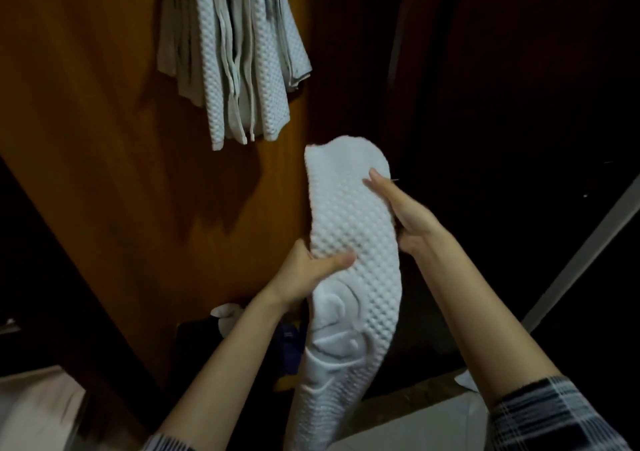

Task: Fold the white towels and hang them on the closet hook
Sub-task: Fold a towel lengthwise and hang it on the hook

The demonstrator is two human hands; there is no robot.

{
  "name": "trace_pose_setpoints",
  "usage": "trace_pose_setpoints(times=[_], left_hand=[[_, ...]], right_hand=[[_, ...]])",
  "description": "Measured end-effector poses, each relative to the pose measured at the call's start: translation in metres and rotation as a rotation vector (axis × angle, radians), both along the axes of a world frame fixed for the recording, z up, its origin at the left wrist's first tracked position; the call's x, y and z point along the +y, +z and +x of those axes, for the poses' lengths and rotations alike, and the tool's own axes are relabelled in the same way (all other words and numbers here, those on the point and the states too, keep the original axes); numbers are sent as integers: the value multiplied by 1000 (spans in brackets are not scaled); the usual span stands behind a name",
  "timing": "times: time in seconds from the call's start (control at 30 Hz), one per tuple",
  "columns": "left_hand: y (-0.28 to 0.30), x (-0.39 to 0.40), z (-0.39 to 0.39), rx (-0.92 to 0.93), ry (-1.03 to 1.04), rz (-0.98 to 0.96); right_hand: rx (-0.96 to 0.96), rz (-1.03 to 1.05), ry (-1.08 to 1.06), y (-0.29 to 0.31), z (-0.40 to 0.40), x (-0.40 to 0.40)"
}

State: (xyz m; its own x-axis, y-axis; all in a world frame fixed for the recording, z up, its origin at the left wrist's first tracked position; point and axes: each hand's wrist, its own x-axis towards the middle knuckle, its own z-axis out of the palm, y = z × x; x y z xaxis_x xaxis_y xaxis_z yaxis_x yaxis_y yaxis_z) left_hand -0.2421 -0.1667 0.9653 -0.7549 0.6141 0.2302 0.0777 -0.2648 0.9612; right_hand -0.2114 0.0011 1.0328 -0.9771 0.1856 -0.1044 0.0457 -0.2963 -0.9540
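Observation:
A white waffle-textured towel (349,260) hangs lengthwise in front of me, folded narrow, its lower end bunched near my waist. My left hand (311,270) grips its left edge at mid-height, thumb across the front. My right hand (401,208) lies along the right edge with straight fingers touching the upper part. Several white towels (235,52) hang in a bunch at the top of the wooden closet door (104,138); the hook itself is hidden above them.
The closet interior to the right is dark. A pale bar (588,242) runs diagonally at the right edge. Something white (227,315) and a blue item (289,343) lie low behind my left arm. Light bedding (34,412) sits at bottom left.

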Motion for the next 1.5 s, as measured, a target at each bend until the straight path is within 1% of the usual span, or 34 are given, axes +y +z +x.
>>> trace_pose_setpoints(times=[0.1,0.2,0.27,0.33,0.37,0.47,0.5,0.57,0.63,0.67,0.73,0.83,0.9,0.97,1.03,1.07,1.13,1.17,1.2,1.23,1.27,1.3,1.33,1.37,1.4,1.43,1.47,1.5], left_hand=[[23,6,-11,-120,65,26],[43,9,-22,-208,140,28],[53,8,-30,-287,204,46],[56,3,-37,-317,250,71],[54,-2,-37,-331,235,97],[31,-16,-27,-373,81,236],[22,-20,-22,-385,18,244],[6,-24,-14,-438,-132,187],[-1,-26,-12,-479,-181,110],[-3,-27,-13,-476,-154,67],[-8,-29,-15,-453,-101,-25],[-9,-27,-14,-370,-92,-90],[-4,-21,-12,-344,-79,-85],[2,-14,-9,-301,-67,-104],[8,-4,-5,-290,2,-134],[12,0,-2,-300,43,-131],[20,9,0,-351,119,-80],[24,12,1,-384,153,-47],[29,15,2,-414,186,-18],[34,16,1,-437,213,6],[38,17,1,-450,231,25],[43,17,1,-455,244,36],[48,18,1,-458,255,41],[52,19,1,-468,270,48],[56,20,0,-483,290,61],[60,21,-1,-494,319,72],[65,23,-2,-501,348,80],[69,26,-3,-497,375,82]], right_hand=[[-48,61,81,-30,16,-7],[-28,105,116,-60,32,-7],[-6,92,93,-76,42,-9],[42,81,35,-84,46,-13],[82,81,20,-86,45,-15],[202,46,13,-82,43,-21],[224,39,7,-79,41,-22],[226,70,-10,-72,37,-24],[171,131,-15,-66,34,-25],[145,162,-10,-64,33,-24],[108,246,-4,-63,31,-20],[80,387,-32,-56,30,-16],[42,535,-106,-52,29,-15],[-52,711,-223,-55,28,-10],[-153,793,-327,-62,31,-6],[-173,793,-399,-69,33,-7],[-81,739,-585,-87,40,-15],[-16,677,-638,-98,44,-17],[7,590,-623,-106,49,-23],[-7,498,-536,-114,52,-30],[-79,388,-394,-119,57,-38],[-185,253,-240,-123,59,-44],[-294,114,-133,-125,59,-49],[-372,10,-88,-126,59,-53],[-408,-66,-93,-124,59,-58],[-402,-90,-147,-123,56,-63],[-357,-36,-230,-123,53,-70],[-282,120,-312,-123,50,-77]])
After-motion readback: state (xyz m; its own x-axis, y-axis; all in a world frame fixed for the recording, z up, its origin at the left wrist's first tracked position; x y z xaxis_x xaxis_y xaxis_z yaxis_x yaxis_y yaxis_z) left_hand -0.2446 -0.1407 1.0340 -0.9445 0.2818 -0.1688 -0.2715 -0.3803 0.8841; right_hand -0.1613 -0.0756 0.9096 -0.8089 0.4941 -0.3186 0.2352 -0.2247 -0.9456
